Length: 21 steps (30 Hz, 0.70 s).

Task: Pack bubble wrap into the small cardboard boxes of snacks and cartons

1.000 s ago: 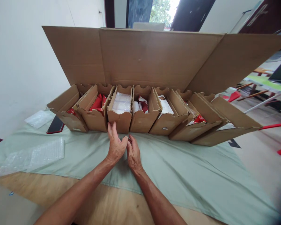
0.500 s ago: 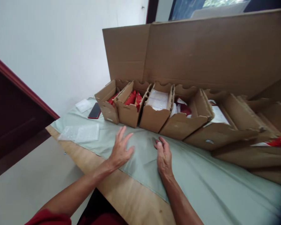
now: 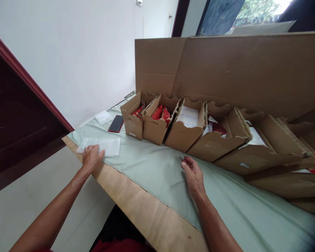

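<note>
My left hand lies flat, fingers stretched out, on the near edge of a sheet of bubble wrap at the left end of the table. My right hand rests on the pale green cloth with its fingers loosely curled and nothing in it, just in front of a row of open cardboard boxes. The boxes hold red packets and white wrapped items.
A big cardboard sheet stands upright behind the boxes. A dark phone with a red rim and a small bubble wrap piece lie on the cloth at the far left. The wooden table edge runs near me.
My left hand has swung left from the middle of the cloth onto the bubble wrap sheet. The right hand stayed on the cloth. My view has turned left.
</note>
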Available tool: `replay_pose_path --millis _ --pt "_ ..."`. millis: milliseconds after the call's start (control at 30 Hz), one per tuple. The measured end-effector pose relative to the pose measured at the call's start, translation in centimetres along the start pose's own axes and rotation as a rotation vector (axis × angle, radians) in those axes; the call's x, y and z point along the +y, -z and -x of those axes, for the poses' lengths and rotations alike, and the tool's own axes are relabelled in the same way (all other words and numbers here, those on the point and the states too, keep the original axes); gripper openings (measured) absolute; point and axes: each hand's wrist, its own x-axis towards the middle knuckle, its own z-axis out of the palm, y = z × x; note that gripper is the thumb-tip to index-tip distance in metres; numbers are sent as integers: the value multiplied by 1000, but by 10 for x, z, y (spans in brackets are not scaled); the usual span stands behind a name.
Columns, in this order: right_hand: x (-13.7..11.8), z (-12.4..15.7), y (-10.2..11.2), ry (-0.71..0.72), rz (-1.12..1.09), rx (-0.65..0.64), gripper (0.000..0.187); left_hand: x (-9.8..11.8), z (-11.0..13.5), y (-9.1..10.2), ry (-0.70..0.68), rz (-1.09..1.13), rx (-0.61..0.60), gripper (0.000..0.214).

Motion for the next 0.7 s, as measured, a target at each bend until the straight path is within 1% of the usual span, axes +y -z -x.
replay_pose_path --millis 100,200,233,300,367,400,467,533,567,633,667,700 --pt "-7 -7 8 -25 25 -47 47 5 -6 7 30 -1 -6 21" --pt "-21 -1 19 -42 47 -95 45 12 -3 27 9 34 28 18" --pt "-27 7 21 -36 53 -116 44 17 1 34 -8 55 42 19" --pt "-42 29 20 25 90 -209 44 32 14 47 -62 112 56 20" --pt "-58 58 9 137 159 -344 47 58 34 52 -145 178 49 21" --pt "-65 72 2 200 194 -414 54 76 47 51 -197 210 39 20" --pt "-74 97 -15 292 227 -518 74 115 77 47 -316 267 9 17" --pt "-76 111 -25 292 183 -561 90 153 112 42 -471 334 -48 18" --pt "-74 114 -25 253 139 -546 94 169 130 40 -626 401 -109 26" --pt "-66 113 -15 121 35 -447 91 189 165 41 -855 504 -251 44" --pt "-61 111 -6 48 -9 -384 84 194 181 42 -958 544 -307 54" --pt "-56 110 4 -15 -34 -334 72 195 195 44 -1039 575 -345 62"
